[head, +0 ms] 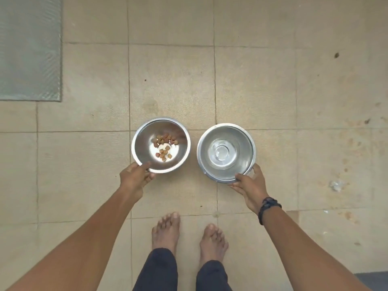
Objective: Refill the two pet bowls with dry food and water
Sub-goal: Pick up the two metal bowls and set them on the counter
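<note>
Two steel pet bowls sit side by side on a tiled floor (252, 80): the food bowl (144, 139), holding scattered kibble (164, 147), and the water bowl (225, 171). The left hand (134, 178) pinches the food bowl's rim at 7 o'clock; the right hand (251, 183) grips the water bowl's rim at 5 o'clock.

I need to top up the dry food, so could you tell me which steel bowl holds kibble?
The round steel bowl gripped by the left hand; the other steel bowl has none.
</note>
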Demonstrator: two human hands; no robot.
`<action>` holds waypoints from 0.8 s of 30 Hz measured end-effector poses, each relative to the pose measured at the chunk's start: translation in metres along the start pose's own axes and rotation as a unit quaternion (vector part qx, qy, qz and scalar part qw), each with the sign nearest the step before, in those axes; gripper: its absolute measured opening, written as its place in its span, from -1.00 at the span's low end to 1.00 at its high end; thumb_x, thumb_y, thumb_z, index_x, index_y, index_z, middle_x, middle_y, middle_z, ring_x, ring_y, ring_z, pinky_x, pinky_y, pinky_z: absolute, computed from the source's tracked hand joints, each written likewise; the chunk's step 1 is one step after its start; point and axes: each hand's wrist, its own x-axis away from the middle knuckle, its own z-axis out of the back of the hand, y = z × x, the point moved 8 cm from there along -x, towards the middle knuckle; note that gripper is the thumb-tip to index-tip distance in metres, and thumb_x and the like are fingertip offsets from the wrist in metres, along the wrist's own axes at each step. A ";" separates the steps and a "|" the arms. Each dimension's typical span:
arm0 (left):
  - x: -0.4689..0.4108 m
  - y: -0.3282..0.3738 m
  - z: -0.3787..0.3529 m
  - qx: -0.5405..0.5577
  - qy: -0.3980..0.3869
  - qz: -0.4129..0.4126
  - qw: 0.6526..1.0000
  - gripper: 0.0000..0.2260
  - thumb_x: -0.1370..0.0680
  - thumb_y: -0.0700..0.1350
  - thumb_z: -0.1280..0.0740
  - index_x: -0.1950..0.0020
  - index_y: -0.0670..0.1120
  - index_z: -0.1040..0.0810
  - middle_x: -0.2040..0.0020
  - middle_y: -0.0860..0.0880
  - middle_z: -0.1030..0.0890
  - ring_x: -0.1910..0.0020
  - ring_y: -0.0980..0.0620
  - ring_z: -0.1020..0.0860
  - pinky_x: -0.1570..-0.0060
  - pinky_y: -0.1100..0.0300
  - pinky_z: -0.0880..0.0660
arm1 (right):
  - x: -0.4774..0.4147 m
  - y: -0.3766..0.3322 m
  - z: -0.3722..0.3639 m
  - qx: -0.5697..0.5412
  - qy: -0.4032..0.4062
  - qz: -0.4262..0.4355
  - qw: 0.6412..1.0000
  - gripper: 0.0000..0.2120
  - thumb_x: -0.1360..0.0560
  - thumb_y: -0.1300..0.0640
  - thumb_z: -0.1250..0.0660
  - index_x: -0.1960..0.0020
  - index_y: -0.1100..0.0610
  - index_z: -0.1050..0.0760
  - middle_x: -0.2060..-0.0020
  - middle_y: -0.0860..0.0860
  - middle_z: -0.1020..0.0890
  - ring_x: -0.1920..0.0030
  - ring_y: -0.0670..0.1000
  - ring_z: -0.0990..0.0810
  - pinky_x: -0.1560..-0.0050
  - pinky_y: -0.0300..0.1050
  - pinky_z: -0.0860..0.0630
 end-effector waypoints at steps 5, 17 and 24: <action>0.075 0.024 0.011 -0.010 -0.017 -0.037 0.999 -0.81 -0.52 -0.32 -0.37 -0.12 -0.20 -0.59 0.26 -0.09 -0.55 0.36 0.02 -0.48 0.40 0.31 -0.57 | 0.083 -0.020 0.023 -0.027 -0.001 0.030 0.999 -0.48 -0.51 0.37 -0.32 -0.38 0.00 -0.34 -0.18 0.15 -0.58 0.01 0.15 -0.69 0.05 -0.04 -0.65; 0.401 0.109 0.117 -0.097 -0.097 -0.131 0.982 -0.86 -0.58 -0.28 -0.33 -0.13 -0.19 -0.55 0.18 -0.13 -0.57 0.49 0.11 -0.55 0.35 0.28 -0.60 | 0.442 -0.054 0.127 -0.173 0.066 0.019 0.983 -0.49 -0.52 0.40 -0.31 -0.33 -0.05 -0.38 -0.22 0.17 -0.58 -0.13 0.24 -0.64 0.11 -0.13 -0.66; 0.563 0.140 0.135 -0.188 -0.202 -0.212 0.937 -0.90 -0.58 -0.28 -0.32 -0.03 -0.11 -0.56 0.15 -0.13 -0.60 0.46 0.09 -0.59 0.34 0.26 -0.61 | 0.607 -0.054 0.188 -0.240 0.118 0.051 0.962 -0.47 -0.53 0.39 -0.28 -0.43 0.06 -0.32 -0.19 0.10 -0.57 0.00 0.17 -0.68 0.21 -0.19 -0.63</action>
